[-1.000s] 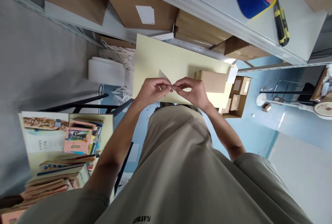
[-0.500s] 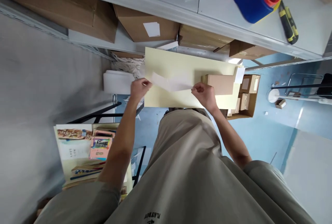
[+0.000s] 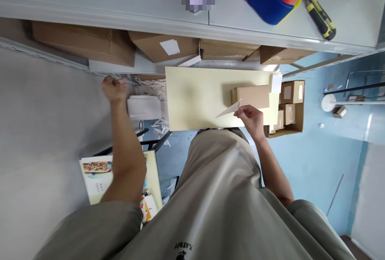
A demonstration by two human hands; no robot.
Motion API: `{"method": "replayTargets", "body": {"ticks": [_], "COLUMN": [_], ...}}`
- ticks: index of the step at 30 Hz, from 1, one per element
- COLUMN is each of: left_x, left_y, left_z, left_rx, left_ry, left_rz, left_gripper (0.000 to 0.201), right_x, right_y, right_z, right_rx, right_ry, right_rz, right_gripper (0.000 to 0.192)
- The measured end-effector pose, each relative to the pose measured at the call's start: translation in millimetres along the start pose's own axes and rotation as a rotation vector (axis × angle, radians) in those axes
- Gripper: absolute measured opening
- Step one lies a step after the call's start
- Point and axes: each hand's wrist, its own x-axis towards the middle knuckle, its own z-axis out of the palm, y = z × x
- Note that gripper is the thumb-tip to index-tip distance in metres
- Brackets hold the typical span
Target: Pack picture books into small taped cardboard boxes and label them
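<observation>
My right hand (image 3: 250,120) pinches a thin white paper slip (image 3: 229,109) by its right end. The slip is tilted above the pale yellow board (image 3: 195,99), just in front of a small brown cardboard box (image 3: 253,96). Far out to the left, beyond the board's edge, my left hand (image 3: 114,88) is raised with its fingers closed. Something small and pale may be at its fingertips, but I cannot make it out. A stack of white slips (image 3: 276,83) lies at the board's right end, beside the box.
A grey shelf holds a red and blue plastic holder (image 3: 270,1) and a yellow-black utility knife (image 3: 320,17). Under it stand large cartons (image 3: 168,45). White paper scraps (image 3: 150,86) lie left of the board. An open carton (image 3: 297,125) with several small boxes stands at right.
Both hands held white paper over the board; now my left hand has swung far left, away from it. My right hand keeps the slip, slightly lower and further right.
</observation>
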Motion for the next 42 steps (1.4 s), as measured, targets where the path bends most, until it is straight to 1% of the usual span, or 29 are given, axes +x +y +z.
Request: {"method": "replayTargets", "body": {"ticks": [1, 2, 3, 4, 5, 7, 8, 9, 10, 12, 14, 16, 18, 20, 22, 24, 26, 28, 30, 33, 35, 39, 42], "left_x": [-14.9, -35.8, -62.5, -93.6, -127.3, -194.1, -223.1, -247.3, -265.9, -287.3, -293.7, -294.3, -296.0, -301.6, -310.1, -319.5, -328.2, -335.5, -341.5, -348.8, -352.3, -351.9, -343.1], "left_y": [10.4, 24.1, 41.1, 60.8, 82.2, 125.6, 145.2, 162.3, 176.3, 194.9, 203.6, 207.1, 209.8, 213.8, 219.1, 224.7, 230.1, 235.5, 240.9, 247.6, 249.2, 243.2, 235.4], "left_z": [16.8, 35.7, 55.8, 76.3, 96.3, 132.0, 146.7, 158.9, 168.7, 181.9, 190.2, 198.2, 208.0, 219.6, 231.8, 243.7, 254.7, 265.3, 275.6, 291.3, 302.3, 327.2, 347.6], "left_rx": [-0.028, -0.081, -0.229, -0.384, -0.517, -0.609, -0.687, -0.754, -0.79, -0.808, -0.787, -0.771, -0.778, -0.797, -0.799, -0.789, -0.788, -0.799, -0.789, -0.749, -0.716, -0.566, -0.414], "left_ry": [-0.008, -0.02, -0.046, -0.143, -0.293, -0.495, -0.585, -0.635, -0.645, -0.611, -0.565, -0.519, -0.464, -0.408, -0.356, -0.314, -0.296, -0.302, -0.309, -0.302, -0.285, -0.2, -0.168], "left_rz": [-0.062, -0.113, -0.184, -0.199, -0.176, -0.13, -0.129, -0.135, -0.141, -0.142, -0.145, -0.153, -0.171, -0.202, -0.242, -0.273, -0.293, -0.309, -0.318, -0.316, -0.308, -0.277, -0.315], "left_gripper": [0.047, 0.046, 0.047, 0.048, 0.05, 0.057, 0.056, 0.055, 0.054, 0.053, 0.054, 0.055, 0.055, 0.054, 0.054, 0.052, 0.052, 0.053, 0.054, 0.055, 0.054, 0.045, 0.035], "right_x": [-0.7, -0.9, -0.6, 0.1, 1.2, 3.9, 5.2, 6.3, 7.0, 7.4, 6.7, 6.8, 9.9, 18.6, 33.7, 53.5, 73.8, 90.2, 100.8, 108.3, 111.1, 121.5, 138.6], "right_y": [2.2, 4.4, 6.5, 8.5, 10.4, 14.1, 16.0, 17.9, 19.9, 24.1, 28.8, 34.2, 41.2, 50.1, 61.6, 75.7, 91.2, 106.3, 119.1, 133.2, 140.0, 151.1, 159.3], "right_z": [-2.2, -4.5, -6.6, -8.5, -10.1, -11.9, -12.3, -12.3, -12.3, -12.6, -14.9, -20.9, -32.6, -51.5, -77.0, -106.2, -134.0, -156.6, -172.2, -184.9, -189.6, -196.8, -199.9], "right_rx": [-0.011, -0.027, -0.05, -0.08, -0.115, -0.206, -0.258, -0.309, -0.354, -0.421, -0.449, -0.442, -0.41, -0.365, -0.315, -0.26, -0.195, -0.121, -0.044, 0.032, 0.032, -0.036, -0.121], "right_ry": [0.008, 0.011, 0.012, 0.012, 0.012, 0.013, 0.011, 0.006, -0.005, -0.041, -0.095, -0.17, -0.246, -0.272, -0.211, -0.11, -0.058, -0.085, -0.15, -0.223, -0.237, -0.227, -0.241], "right_rz": [-0.005, -0.013, -0.029, -0.052, -0.087, -0.191, -0.253, -0.313, -0.368, -0.442, -0.475, -0.508, -0.538, -0.531, -0.454, -0.33, -0.194, -0.073, 0.019, 0.101, 0.112, 0.015, -0.045], "right_gripper": [0.027, 0.027, 0.026, 0.025, 0.023, 0.018, 0.016, 0.014, 0.013, 0.014, 0.016, 0.018, 0.02, 0.02, 0.024, 0.032, 0.039, 0.044, 0.048, 0.053, 0.054, 0.05, 0.045]}}
